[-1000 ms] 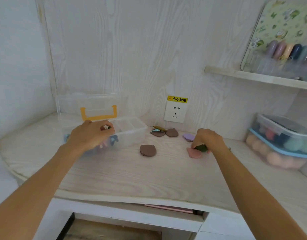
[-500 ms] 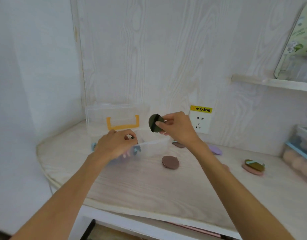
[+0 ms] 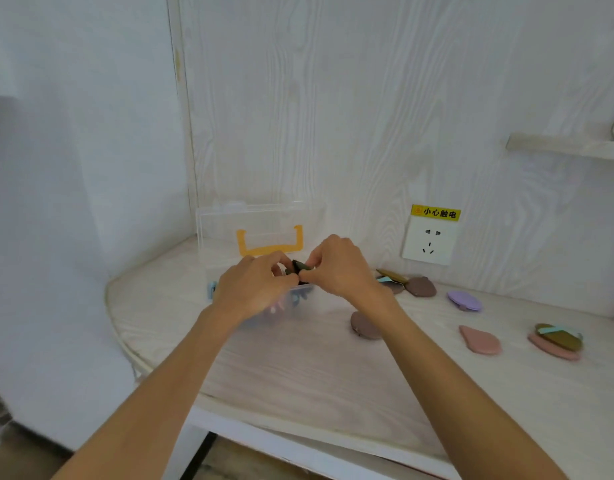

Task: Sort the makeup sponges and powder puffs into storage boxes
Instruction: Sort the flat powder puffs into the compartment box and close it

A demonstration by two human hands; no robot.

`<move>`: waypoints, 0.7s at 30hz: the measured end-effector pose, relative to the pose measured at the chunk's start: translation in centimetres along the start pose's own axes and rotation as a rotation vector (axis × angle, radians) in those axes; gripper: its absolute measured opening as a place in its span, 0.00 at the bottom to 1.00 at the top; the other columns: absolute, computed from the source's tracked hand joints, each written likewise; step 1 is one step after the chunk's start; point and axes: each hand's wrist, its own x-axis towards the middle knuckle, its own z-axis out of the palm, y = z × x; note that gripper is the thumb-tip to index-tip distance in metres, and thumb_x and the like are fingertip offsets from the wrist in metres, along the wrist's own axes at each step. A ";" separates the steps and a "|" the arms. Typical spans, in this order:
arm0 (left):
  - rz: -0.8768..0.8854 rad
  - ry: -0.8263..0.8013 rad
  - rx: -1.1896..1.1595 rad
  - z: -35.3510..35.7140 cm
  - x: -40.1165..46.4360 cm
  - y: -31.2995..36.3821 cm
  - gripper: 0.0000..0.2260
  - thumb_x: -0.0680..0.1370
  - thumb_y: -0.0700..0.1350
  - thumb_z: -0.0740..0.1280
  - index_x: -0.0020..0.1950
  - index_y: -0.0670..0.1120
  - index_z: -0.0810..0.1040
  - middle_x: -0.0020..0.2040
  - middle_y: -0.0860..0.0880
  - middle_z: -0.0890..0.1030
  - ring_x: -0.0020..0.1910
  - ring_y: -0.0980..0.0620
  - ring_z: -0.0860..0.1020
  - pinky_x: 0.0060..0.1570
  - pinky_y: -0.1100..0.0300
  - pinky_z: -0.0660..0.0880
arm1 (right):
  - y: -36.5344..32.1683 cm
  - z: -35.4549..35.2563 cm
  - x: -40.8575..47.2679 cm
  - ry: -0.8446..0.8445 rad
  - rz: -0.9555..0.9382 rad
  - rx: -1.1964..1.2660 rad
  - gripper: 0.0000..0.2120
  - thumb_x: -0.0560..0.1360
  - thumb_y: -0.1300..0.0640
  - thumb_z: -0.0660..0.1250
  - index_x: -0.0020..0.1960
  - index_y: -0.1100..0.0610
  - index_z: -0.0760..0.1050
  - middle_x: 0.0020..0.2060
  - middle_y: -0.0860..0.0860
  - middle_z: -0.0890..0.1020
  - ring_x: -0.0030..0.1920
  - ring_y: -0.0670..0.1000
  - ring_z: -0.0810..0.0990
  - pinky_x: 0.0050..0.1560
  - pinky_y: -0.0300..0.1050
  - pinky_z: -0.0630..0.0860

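Both your hands, left [image 3: 253,289] and right [image 3: 336,268], have a pinch grip on one flat dark-olive puff [image 3: 298,266] over the clear plastic box [image 3: 229,223].

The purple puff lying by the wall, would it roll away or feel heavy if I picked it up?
The purple puff lies flat and thin on the desk, so it probably would not roll. It looks like soft padding, so it is likely light and a bit bendy. Its surface looks matte, so it probably would not slip from your fingers.
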 end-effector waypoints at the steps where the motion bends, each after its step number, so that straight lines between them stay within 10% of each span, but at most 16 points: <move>1: 0.003 0.001 0.006 0.0 0.0 0.1 0.13 0.76 0.59 0.61 0.57 0.58 0.75 0.51 0.56 0.79 0.52 0.51 0.77 0.46 0.58 0.69 | -0.1 -0.3 0.3 -0.066 0.023 -0.026 0.13 0.67 0.59 0.71 0.27 0.60 0.72 0.23 0.53 0.69 0.25 0.49 0.65 0.26 0.39 0.61; 10: -0.013 -0.046 -0.011 -0.1 0.2 -0.1 0.16 0.80 0.51 0.50 0.64 0.62 0.70 0.54 0.57 0.79 0.60 0.50 0.74 0.58 0.53 0.70 | 0.4 -1.1 0.4 -0.431 0.032 0.033 0.18 0.76 0.61 0.57 0.28 0.58 0.61 0.27 0.54 0.62 0.30 0.54 0.61 0.33 0.45 0.60; 14: 0.013 -0.117 0.155 0.3 0.3 -0.1 0.21 0.79 0.56 0.44 0.67 0.63 0.69 0.62 0.52 0.76 0.64 0.47 0.68 0.60 0.50 0.68 | 1.0 -1.7 -0.3 -0.449 0.073 0.155 0.13 0.77 0.54 0.58 0.50 0.64 0.71 0.46 0.56 0.70 0.50 0.59 0.70 0.63 0.56 0.67; 21: 0.002 -0.140 0.151 -0.1 0.1 0.5 0.18 0.77 0.64 0.53 0.60 0.61 0.75 0.54 0.53 0.79 0.61 0.48 0.69 0.59 0.50 0.69 | 1.2 -1.9 -0.5 -0.476 0.071 0.217 0.12 0.78 0.54 0.56 0.48 0.63 0.70 0.49 0.53 0.68 0.52 0.53 0.68 0.60 0.48 0.65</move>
